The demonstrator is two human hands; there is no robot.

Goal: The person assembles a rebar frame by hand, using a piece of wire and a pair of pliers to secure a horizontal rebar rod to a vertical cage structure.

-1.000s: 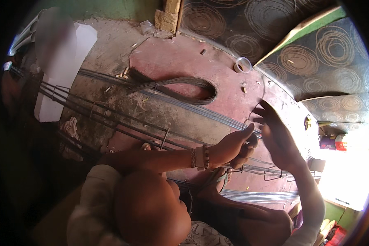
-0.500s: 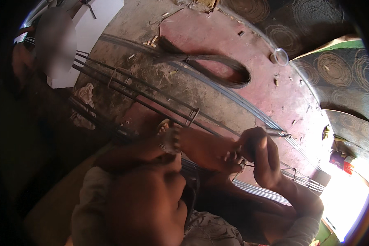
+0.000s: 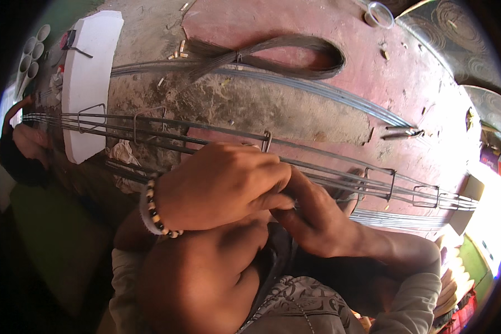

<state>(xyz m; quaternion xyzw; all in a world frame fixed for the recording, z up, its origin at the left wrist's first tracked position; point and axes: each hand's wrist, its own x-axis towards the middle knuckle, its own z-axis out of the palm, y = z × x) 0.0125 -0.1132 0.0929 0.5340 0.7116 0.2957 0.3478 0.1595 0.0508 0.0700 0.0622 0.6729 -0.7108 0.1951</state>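
Note:
My left hand (image 3: 228, 181), with a beaded bracelet at the wrist, meets my right hand (image 3: 312, 214) in front of my chest. Both are closed, fingers bent and pressed together, and whatever is between them is hidden. Behind and below them a long cage of steel bars (image 3: 334, 167) runs across the view. Rectangular wire stirrups (image 3: 392, 185) sit around its bars at intervals. Part of the cage is covered by my hands. Beyond it on the floor lies a looped bundle of thin dark wire (image 3: 295, 40), tied at its middle.
Loose steel bars (image 3: 339, 96) lie beyond the cage, with a dark metal tool (image 3: 403, 133) by their right end. A white slab (image 3: 89, 83) stands under the cage at left, near another person (image 3: 30, 147). A clear plastic tub (image 3: 379, 15) is at the far right.
My hands have come together and moved left, my left hand now in front. My view has turned, so the cage lies more level and the other person appears lower.

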